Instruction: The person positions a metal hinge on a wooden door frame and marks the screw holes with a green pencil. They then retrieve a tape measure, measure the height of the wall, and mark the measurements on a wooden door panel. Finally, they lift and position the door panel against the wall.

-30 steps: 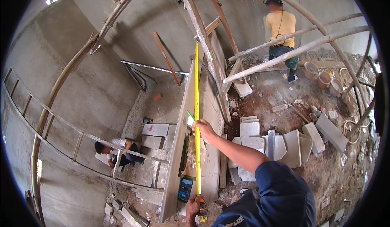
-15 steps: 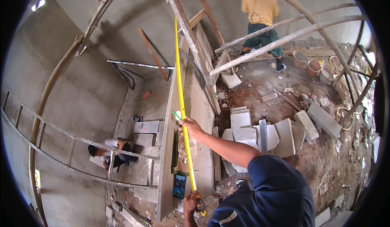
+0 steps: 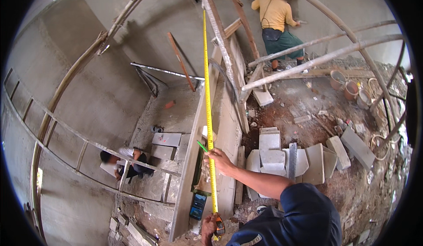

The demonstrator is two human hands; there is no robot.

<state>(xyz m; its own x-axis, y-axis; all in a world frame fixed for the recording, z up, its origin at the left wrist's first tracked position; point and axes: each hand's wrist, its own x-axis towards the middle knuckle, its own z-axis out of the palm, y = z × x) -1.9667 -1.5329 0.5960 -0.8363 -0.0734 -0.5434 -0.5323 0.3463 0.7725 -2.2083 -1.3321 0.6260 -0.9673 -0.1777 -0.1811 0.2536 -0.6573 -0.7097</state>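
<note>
Tape measure (image 3: pixel 219 225) in the left hand (image 3: pixel 209 226), its yellow blade (image 3: pixel 209 100) drawn out straight above the panelled partition (image 3: pixel 187 193) toward a rough wooden post (image 3: pixel 212 17); what its far end touches is too small to tell.

Largest are the grey walls (image 3: pixel 97 100), flat and smeared in patches, like fresh render. Next comes the partition, made of long, pale, smooth-faced panels standing near each other. A ladder-like wooden frame (image 3: pixel 82 155) and round, bark-stripped poles (image 3: pixel 308 64) curve across the view. One co-worker in a yellow top (image 3: pixel 273 12) stands at the wall; another in a white top (image 3: pixel 136 156) crouches on the left. Angular, chalky blocks (image 3: pixel 271 151) lie on crumbly reddish soil, well apart from scuffed round buckets (image 3: pixel 351 90).

Smaller: a dark rectangular phone (image 3: pixel 198 206), screen lit blue, within the partition's gap. Navy clothing on the wearer bears a pale label (image 3: pixel 252 240), too small to read.

The left hand's fingers wrap the orange-and-black case. The right hand (image 3: pixel 222 163) has its fingers (image 3: pixel 212 153) closed narrowly at the blade, also gripping a slim green pen (image 3: pixel 202 146). Fine dark graduations mark the blade, illegible from here.
</note>
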